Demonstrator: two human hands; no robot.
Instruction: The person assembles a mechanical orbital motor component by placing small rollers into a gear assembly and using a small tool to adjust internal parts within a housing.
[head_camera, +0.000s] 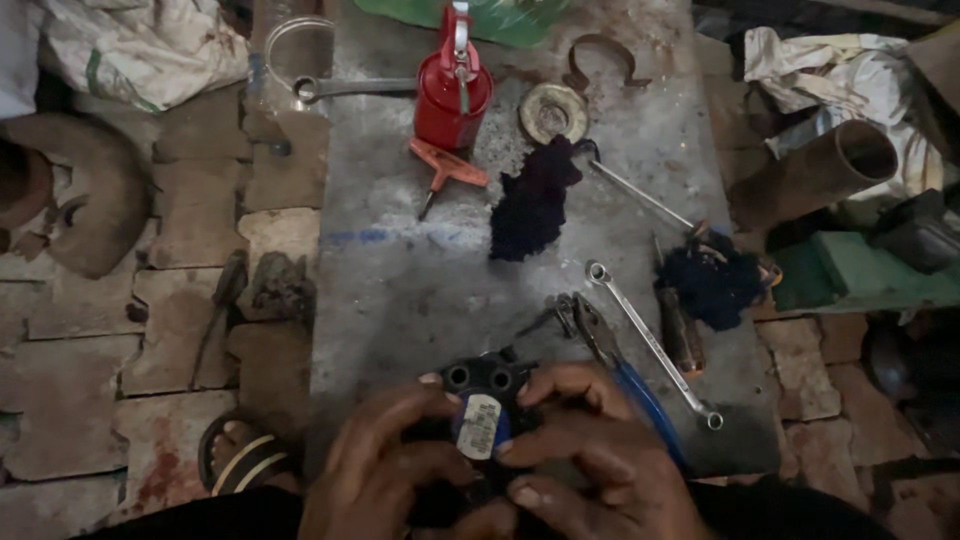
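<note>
At the near edge of the grey counter (400, 290), both hands close on one small part; going from the left, the left hand (385, 465) wraps the left side of a black block with round holes (488, 385), its thumb lying over the top edge beside the holes; the right hand (590, 455) clamps the other side, fingertips pressed at a blue cylinder with a pale label (481, 427) that sits against the front of the block; so the block is caught between the two grips, held at or just above the counter's edge, and I cannot tell whether it rests on the surface.

The risks, as I judge them: the piece looks greasy, and fingers pushing on the labelled cylinder could slip, so that the block drops off the near edge toward the sandalled foot (240, 455) below on the brick floor; further right, the blue-handled pliers (615, 360) lie just beside the right hand, and a long spanner (652, 343) beyond them, so a jerk of the wrist could knock either off the counter; the red oil can (452, 90) and dark rag (532, 200) stand well apart, out of harm.
</note>
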